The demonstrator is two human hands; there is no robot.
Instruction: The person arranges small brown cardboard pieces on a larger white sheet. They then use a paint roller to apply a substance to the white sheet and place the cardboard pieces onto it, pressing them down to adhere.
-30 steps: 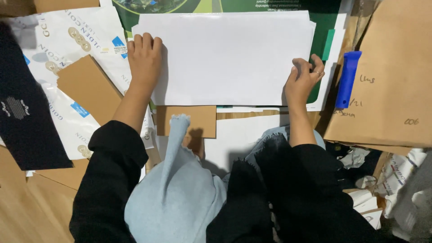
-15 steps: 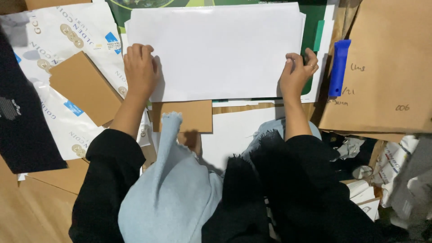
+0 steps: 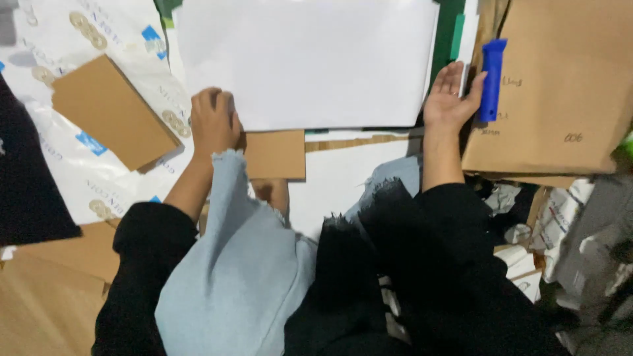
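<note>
- Landmark: big white sheet (image 3: pixel 306 62), lying flat on the tabletop, top centre of the head view. Everything below is placed relative to it.
- Left hand (image 3: pixel 212 124): at the sheet's lower-left corner, fingers curled, knuckles up. It rests by the edge; I cannot tell whether it pinches the sheet or just presses beside it.
- Right hand (image 3: pixel 450 99): at the sheet's lower-right corner, palm showing, fingers spread and relaxed, gripping nothing. Fingertips sit at the sheet's right edge, thumb side toward the blue tool.
- Blue tool (image 3: pixel 491 79): just right of the sheet, upright plastic handle lying on a brown cardboard panel (image 3: pixel 560 86). Thumb looks close to it or just touching; not grasped.
- Green mat (image 3: pixel 452 29): under the sheet, a strip showing past its right edge.
- Small brown card (image 3: pixel 273 155): just below the sheet's lower edge, next to the left hand.
- Larger brown card (image 3: pixel 109 112): left of the sheet, on white printed wrapping paper (image 3: pixel 99 178).
- Progress, judged: sheet looks squared up on the mat and is still whole, with no cut or fold visible. Tool not picked up, so any cutting or marking is not yet done.
- Person's black sleeves and pale blue cloth (image 3: pixel 231 277) fill the area below the sheet.
</note>
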